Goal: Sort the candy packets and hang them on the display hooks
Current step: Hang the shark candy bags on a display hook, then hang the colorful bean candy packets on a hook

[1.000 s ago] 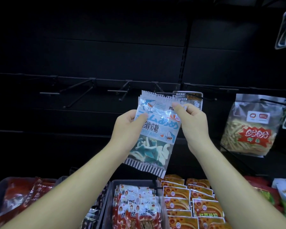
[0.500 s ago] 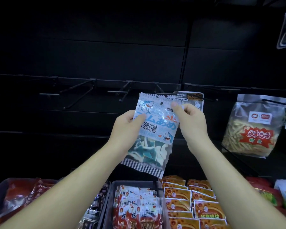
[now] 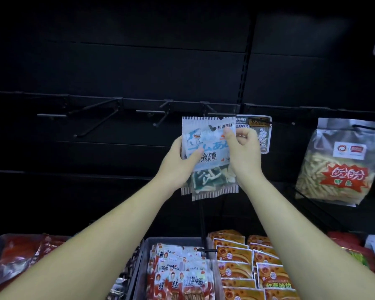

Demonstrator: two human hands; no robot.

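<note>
I see bare hooks (image 3: pixel 52 115) left of shark packet (image 3: pixel 210 144): open path there. Right side tight: dark packet (image 3: pixel 262 135) just beside, big stick-snack bag (image 3: pixel 338 169) beyond. Filled bins (image 3: pixel 142 264) block low route. Wall (image 3: pixel 139 61) above rail (image 3: pixel 41 94) free.

Hanging snack-stick bag (image 3: pixel 336 169), grey bin (image 3: pixel 173 241)

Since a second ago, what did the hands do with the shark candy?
The shark candy packets went from tilted to upright and moved away, up to a display hook. The right hand shifted its pinch toward the top hole. Stayed: the left hand holds the left edge; the snack bag hangs at right; the grey bin below is unchanged.
</note>
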